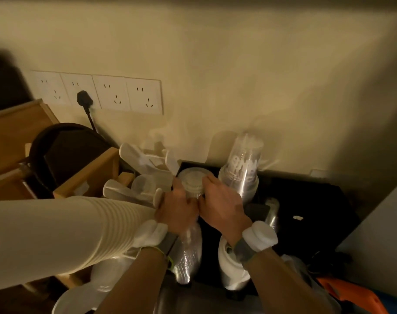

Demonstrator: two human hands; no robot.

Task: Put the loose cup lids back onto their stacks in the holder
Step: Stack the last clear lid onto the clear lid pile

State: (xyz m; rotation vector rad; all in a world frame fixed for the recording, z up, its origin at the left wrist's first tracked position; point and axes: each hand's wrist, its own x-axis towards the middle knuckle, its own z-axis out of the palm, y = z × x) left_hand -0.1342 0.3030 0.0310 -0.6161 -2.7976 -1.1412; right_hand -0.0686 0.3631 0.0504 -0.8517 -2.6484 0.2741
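A black holder (306,196) stands against the wall. In its back left slot is a stack of clear cup lids (193,180). My left hand (175,207) grips the stack's left side and my right hand (222,205) grips its right side, both close to the top. A clear lid stack (189,257) and a white lid stack (229,266) fill the holder's front slots. To the right of my hands rises a stack of clear printed cups (243,168).
A long stack of white paper cups (57,236) lies across the left foreground. Frosted cup stacks (134,189) lie behind it beside a wooden box (91,177). Wall sockets (97,91) hold one black plug. An orange object (351,295) sits at bottom right.
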